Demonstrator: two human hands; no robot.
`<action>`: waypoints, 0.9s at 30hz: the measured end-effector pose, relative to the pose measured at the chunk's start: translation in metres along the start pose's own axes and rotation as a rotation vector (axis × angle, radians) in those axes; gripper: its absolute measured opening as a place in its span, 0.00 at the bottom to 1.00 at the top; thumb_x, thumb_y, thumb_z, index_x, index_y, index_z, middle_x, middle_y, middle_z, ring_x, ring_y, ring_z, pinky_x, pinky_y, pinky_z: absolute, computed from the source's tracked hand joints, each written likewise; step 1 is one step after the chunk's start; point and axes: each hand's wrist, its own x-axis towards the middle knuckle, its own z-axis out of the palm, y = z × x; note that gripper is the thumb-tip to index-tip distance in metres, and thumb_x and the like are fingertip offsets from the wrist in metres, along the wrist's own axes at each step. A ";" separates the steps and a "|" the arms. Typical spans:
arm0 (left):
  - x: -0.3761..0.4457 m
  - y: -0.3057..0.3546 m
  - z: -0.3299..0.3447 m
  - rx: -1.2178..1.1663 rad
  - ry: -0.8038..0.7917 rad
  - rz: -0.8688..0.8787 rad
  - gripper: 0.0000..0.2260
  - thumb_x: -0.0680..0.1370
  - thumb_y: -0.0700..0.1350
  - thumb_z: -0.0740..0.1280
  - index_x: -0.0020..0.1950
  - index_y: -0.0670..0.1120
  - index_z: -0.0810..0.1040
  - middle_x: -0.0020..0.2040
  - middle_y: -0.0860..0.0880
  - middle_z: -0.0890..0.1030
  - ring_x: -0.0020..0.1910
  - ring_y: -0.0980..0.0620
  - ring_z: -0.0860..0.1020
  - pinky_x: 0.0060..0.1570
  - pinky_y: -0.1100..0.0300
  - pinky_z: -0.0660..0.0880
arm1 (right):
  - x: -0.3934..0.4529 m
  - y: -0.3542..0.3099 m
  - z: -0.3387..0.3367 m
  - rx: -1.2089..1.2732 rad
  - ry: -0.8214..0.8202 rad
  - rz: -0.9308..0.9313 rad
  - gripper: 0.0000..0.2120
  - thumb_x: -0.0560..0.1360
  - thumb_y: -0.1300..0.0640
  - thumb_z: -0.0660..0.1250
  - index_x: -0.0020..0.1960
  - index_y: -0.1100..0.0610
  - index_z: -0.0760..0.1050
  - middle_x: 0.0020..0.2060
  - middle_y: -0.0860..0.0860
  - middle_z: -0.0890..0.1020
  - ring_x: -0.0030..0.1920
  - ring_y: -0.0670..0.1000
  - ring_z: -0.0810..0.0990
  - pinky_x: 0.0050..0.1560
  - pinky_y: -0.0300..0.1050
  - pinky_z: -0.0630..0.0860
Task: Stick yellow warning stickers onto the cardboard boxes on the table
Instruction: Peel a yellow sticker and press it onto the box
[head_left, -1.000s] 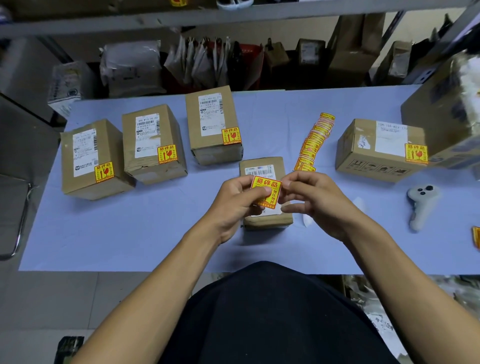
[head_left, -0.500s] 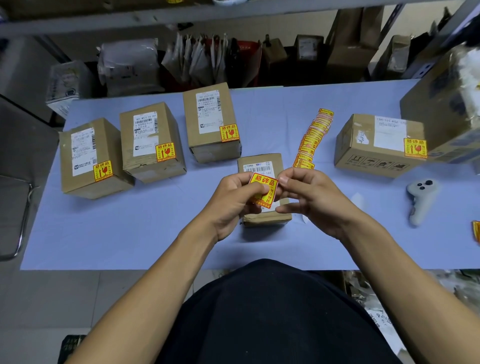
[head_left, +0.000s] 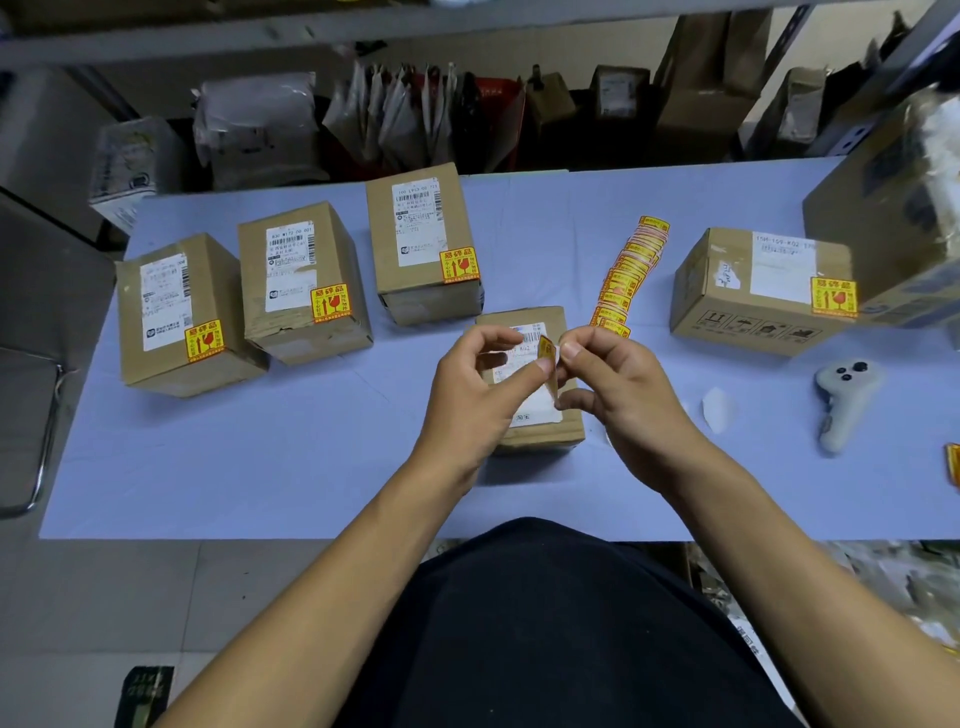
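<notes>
Grip: both hands meet over the small box, pinching one yellow sticker (head_left: 546, 349) that stands edge-on to the camera.
Left hand (head_left: 478, 395): thumb tip pressed against the sticker's left face, forefinger curled above it, other fingers loosely bent.
Right hand (head_left: 618, 389): thumb and forefinger closed on the sticker's upper right edge; a white backing (head_left: 550, 387) shows just below, by the lower fingers. Whether the backing is fully off, I cannot tell.
Small box (head_left: 535, 415): directly beneath the hands, near the table's near-centre, white shipping label up, no yellow sticker visible on it.
Sticker strip (head_left: 631, 273): a curved run of yellow stickers lying just beyond the right hand, reaching toward the far side.
Stickered boxes: three in a row on the left, left box (head_left: 176, 317), middle box (head_left: 301, 280), far box (head_left: 423, 239), each with a yellow sticker on top; another, the right box (head_left: 763, 291), also carries one.
Table (head_left: 260, 457): covered in pale blue.
Controller (head_left: 844, 395): white, lying near the right edge.
Backing scrap (head_left: 719, 410): white, between right hand and controller.
</notes>
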 end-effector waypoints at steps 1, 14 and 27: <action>0.000 0.000 0.000 0.014 -0.015 0.043 0.06 0.73 0.46 0.74 0.49 0.50 0.81 0.48 0.54 0.83 0.52 0.55 0.80 0.51 0.60 0.76 | 0.001 0.001 0.000 -0.040 0.008 -0.016 0.09 0.79 0.56 0.63 0.41 0.52 0.78 0.35 0.48 0.78 0.40 0.47 0.76 0.40 0.41 0.77; 0.006 -0.009 0.014 -0.109 -0.091 -0.073 0.05 0.77 0.41 0.69 0.42 0.45 0.83 0.40 0.48 0.85 0.44 0.48 0.84 0.47 0.55 0.80 | 0.004 0.017 -0.011 -0.315 0.041 -0.038 0.09 0.81 0.56 0.61 0.44 0.52 0.76 0.36 0.43 0.80 0.40 0.42 0.79 0.42 0.38 0.78; 0.040 -0.042 0.025 -0.267 0.094 -0.441 0.05 0.80 0.40 0.66 0.46 0.45 0.81 0.41 0.49 0.86 0.37 0.54 0.82 0.39 0.61 0.80 | 0.023 0.077 -0.110 -0.245 0.380 0.431 0.11 0.81 0.58 0.57 0.43 0.56 0.74 0.34 0.51 0.79 0.36 0.50 0.77 0.39 0.43 0.77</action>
